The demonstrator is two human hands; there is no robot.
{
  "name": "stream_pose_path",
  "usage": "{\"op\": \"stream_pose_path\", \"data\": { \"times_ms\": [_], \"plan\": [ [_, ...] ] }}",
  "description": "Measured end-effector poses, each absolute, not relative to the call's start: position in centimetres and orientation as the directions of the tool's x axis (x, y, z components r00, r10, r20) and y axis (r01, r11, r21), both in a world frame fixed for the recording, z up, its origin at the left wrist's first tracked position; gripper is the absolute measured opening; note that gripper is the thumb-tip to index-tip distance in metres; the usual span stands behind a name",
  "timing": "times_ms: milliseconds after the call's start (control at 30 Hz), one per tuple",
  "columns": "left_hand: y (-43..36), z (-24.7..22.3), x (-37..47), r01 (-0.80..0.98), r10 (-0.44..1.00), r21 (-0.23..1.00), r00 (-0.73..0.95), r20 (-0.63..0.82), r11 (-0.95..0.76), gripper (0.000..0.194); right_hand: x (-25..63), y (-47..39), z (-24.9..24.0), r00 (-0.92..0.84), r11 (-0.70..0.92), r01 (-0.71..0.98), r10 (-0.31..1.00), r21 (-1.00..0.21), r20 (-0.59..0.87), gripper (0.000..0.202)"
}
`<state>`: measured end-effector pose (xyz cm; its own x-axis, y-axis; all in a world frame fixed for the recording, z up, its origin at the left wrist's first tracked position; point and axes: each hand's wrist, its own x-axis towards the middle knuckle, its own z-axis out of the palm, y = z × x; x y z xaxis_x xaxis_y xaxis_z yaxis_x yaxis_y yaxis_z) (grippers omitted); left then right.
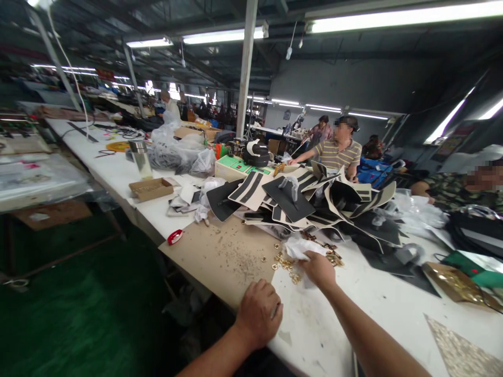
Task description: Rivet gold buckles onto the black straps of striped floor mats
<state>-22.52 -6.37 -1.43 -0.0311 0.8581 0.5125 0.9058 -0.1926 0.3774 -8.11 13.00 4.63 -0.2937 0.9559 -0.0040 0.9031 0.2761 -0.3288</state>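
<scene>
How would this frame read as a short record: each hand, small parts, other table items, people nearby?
Left hand: curled at the near edge of the table; whether it holds anything is unclear
Right hand: gripping a white wrap
Small parts: gold rings, loose beside the wrap
Other items: black and beige panels piled beyond the right hand; brown sheet; bottle
People: striped shirt across the table; camouflage sleeve at far right

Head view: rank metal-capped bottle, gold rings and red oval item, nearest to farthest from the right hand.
1. Gold rings: just left of the right hand.
2. Red oval item: left, by the brown sheet.
3. Metal-capped bottle: left, farther off.
</scene>
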Motion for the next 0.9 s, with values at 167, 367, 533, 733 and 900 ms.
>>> {"op": "stream_pose_path", "data": {
  "times_ms": [167,367,533,733,900],
  "plan": [
    [-6.4,-1.1,-22.5,0.908,0.845,0.367,-0.029,0.534,-0.201,0.009,-6.5,15.2,8.0,-0.282,0.268,0.84,0.959,-0.472,0.043,0.028],
    [-6.6,-0.4,-22.5,0.899,0.842,0.382,-0.026,0.539,-0.216,0.01,-5.0,15.6,12.5,-0.197,0.276,0.722,0.961,-0.635,0.193,0.04],
    [-6.5,-0.6,-22.8,0.838,0.824,0.473,-0.053,0.564,-0.271,0.01,-4.2,13.9,14.6,-0.186,0.319,0.617,0.947,-0.72,0.26,0.044],
    [-7.4,2.4,-23.2,0.713,0.797,0.64,-0.192,0.573,-0.289,0.034,-3.4,7.3,17.9,-0.412,0.421,0.498,0.884,-0.758,0.221,0.039],
    [-14.5,8.5,-20.7,-0.041,0.911,0.933,-0.235,0.338,-0.357,0.074,-5.4,-4.7,17.4,-0.851,0.349,0.215,0.525,-0.912,0.0,0.014]
  ]
}}
